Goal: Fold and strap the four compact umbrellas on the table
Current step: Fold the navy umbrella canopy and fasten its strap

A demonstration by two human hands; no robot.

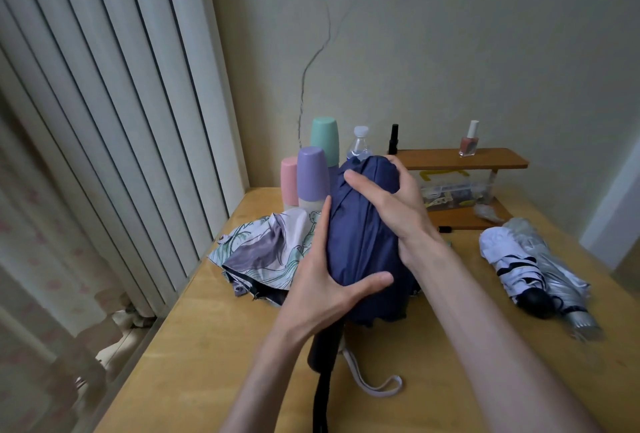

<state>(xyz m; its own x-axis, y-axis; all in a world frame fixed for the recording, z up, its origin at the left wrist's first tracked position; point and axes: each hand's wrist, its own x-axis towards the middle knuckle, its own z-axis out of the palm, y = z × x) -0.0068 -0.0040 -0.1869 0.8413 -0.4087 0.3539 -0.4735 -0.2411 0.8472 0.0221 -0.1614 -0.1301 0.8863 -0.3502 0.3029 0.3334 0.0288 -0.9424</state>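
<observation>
I hold a navy blue compact umbrella [363, 242] upright above the wooden table [214, 346]. My left hand [322, 290] grips its lower part, thumb across the front of the cloth. My right hand [391, 200] grips the upper part, fingers wrapped over the bunched canopy. The dark handle and its strap hang down below my left wrist. A floral lilac umbrella [263, 252] lies loosely spread behind on the left, and a pale wrist strap [374, 384] lies on the table under the navy one. On the right lies a rolled silver and white umbrella [530, 270].
Pastel bottles [311, 173] and a water bottle [360, 145] stand at the back of the table. A small wooden shelf [485, 157] at the back right carries a nail polish bottle [468, 142] with a clear box under it. Vertical blinds [104, 121] run along the left.
</observation>
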